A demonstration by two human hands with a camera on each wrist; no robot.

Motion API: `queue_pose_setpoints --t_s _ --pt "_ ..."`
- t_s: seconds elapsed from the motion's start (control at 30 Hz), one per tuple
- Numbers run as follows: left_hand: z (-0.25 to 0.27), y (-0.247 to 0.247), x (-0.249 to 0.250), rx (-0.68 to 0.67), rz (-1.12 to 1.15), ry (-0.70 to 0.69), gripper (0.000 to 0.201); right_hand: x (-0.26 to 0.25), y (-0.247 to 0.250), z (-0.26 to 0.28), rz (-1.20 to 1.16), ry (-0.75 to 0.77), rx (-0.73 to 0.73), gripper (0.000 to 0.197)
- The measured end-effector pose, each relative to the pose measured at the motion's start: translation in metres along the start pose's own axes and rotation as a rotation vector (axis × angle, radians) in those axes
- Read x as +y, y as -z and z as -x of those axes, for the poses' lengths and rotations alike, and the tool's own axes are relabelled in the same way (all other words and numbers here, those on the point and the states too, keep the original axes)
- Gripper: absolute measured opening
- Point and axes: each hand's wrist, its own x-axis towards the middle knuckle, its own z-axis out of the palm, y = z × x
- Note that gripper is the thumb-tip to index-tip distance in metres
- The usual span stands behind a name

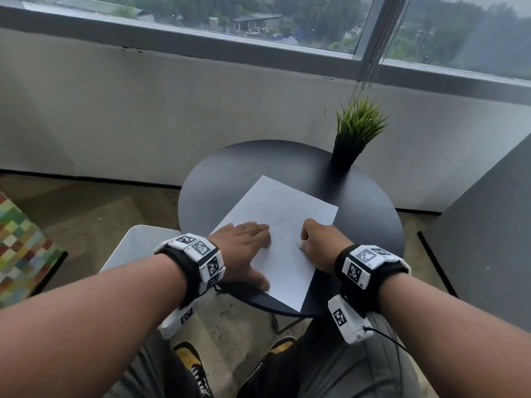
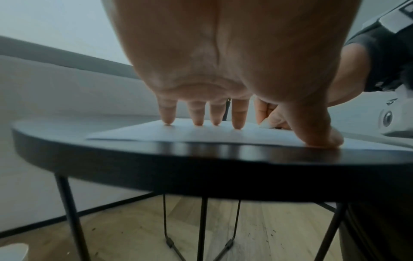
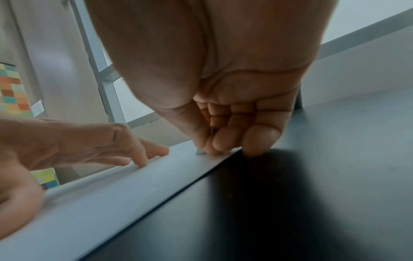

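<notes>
The sheet of paper (image 1: pixel 284 202) was plain white and lay flat on the round black table (image 1: pixel 230 173). It was turned askew, so that one corner pointed toward the far edge and the opposite corner came close to the near edge. It had no folds that I could see. A few very faint lines (image 1: pixel 280 221) ran across its middle, too pale for me to make out.

My left hand (image 1: pixel 244 248) was spread on the left part of the sheet, near the table's left edge. The fingers were straight and apart, with the fingertips (image 2: pixel 238 121) pressed down on the paper. The thumb (image 2: pixel 321 134) was stretched out to the side and pressed close to the table's near edge.

My right hand (image 1: pixel 321 248) rested on the right side of the sheet, by its right edge. Its fingers were curled in, and the thumb and fingers pinched a small white piece (image 1: pixel 300 246) against the paper. The little finger touched down just off the sheet's edge, on the bare tabletop. I could not tell what the white piece was.

A black pot (image 1: pixel 343 155) stood upright at the table's far right edge, well apart from the sheet. In it was a tuft of green grass-like plant (image 1: pixel 359 124).
</notes>
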Motion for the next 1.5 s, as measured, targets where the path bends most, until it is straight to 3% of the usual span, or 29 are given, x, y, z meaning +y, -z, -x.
queue_pose_setpoints --t_s 0.07,0.2,0.23,0.4,0.47,0.53,0.57,0.7,0.77,0.87,1.0,1.03,1.17,1.23,1.3,1.37,1.43,1.5 --pt "0.001 -0.005 0.001 -0.005 -0.013 0.028 0.096 -0.006 -0.004 0.006 0.067 0.051 0.003 0.015" --pt "0.003 -0.003 0.004 -0.016 -0.107 0.077 0.096 -0.031 -0.021 0.028 0.195 0.408 -0.126 0.020" --pt "0.003 -0.002 0.005 -0.016 -0.117 0.087 0.097 -0.032 -0.020 0.026 0.199 0.421 -0.155 0.020" --pt "0.002 -0.005 0.005 -0.117 -0.061 0.152 0.106 -0.008 -0.001 -0.003 0.169 0.152 0.013 0.010" --pt "0.002 -0.006 0.003 -0.141 -0.035 0.153 0.106 -0.017 -0.010 0.008 0.224 0.255 0.000 0.013" --pt "0.002 -0.007 0.001 -0.144 -0.029 0.150 0.106 -0.028 -0.019 0.025 0.239 0.433 -0.108 0.021" --pt "0.002 -0.007 0.002 -0.143 -0.032 0.152 0.106 -0.028 -0.018 0.026 0.236 0.449 -0.150 0.022" --pt "0.002 -0.004 0.008 -0.155 -0.046 0.177 0.106 -0.008 -0.001 -0.001 0.168 0.182 0.002 0.010" --pt "0.003 -0.003 0.008 -0.150 -0.029 0.174 0.104 -0.019 -0.010 0.009 0.196 0.254 -0.005 0.015" --pt "0.004 -0.004 0.008 -0.142 -0.007 0.172 0.102 -0.037 -0.022 0.031 0.224 0.479 -0.172 0.022" --pt "0.006 -0.006 0.010 -0.155 -0.014 0.179 0.107 -0.014 -0.005 -0.003 0.192 0.224 0.012 0.008" --pt "0.006 -0.007 0.010 -0.156 -0.013 0.180 0.107 -0.016 -0.007 -0.001 0.182 0.219 0.026 0.009" --pt "0.005 -0.008 0.009 -0.128 0.005 0.175 0.110 -0.042 -0.023 0.023 0.145 0.503 -0.164 0.018" --pt "0.005 -0.009 0.010 -0.131 -0.004 0.183 0.117 -0.035 -0.013 0.004 0.147 0.348 -0.090 0.006" --pt "0.006 -0.008 0.011 -0.134 -0.017 0.193 0.120 -0.025 -0.010 -0.010 0.165 0.200 0.028 0.008" --pt "0.005 -0.008 0.010 -0.124 -0.001 0.195 0.121 -0.035 -0.017 -0.002 0.161 0.266 0.004 0.011" --pt "0.005 -0.010 0.009 -0.105 0.025 0.191 0.122 -0.047 -0.025 0.013 0.135 0.444 -0.114 0.017" --pt "0.006 -0.010 0.011 -0.109 0.021 0.195 0.122 -0.040 -0.016 0.005 0.155 0.403 -0.126 0.013"
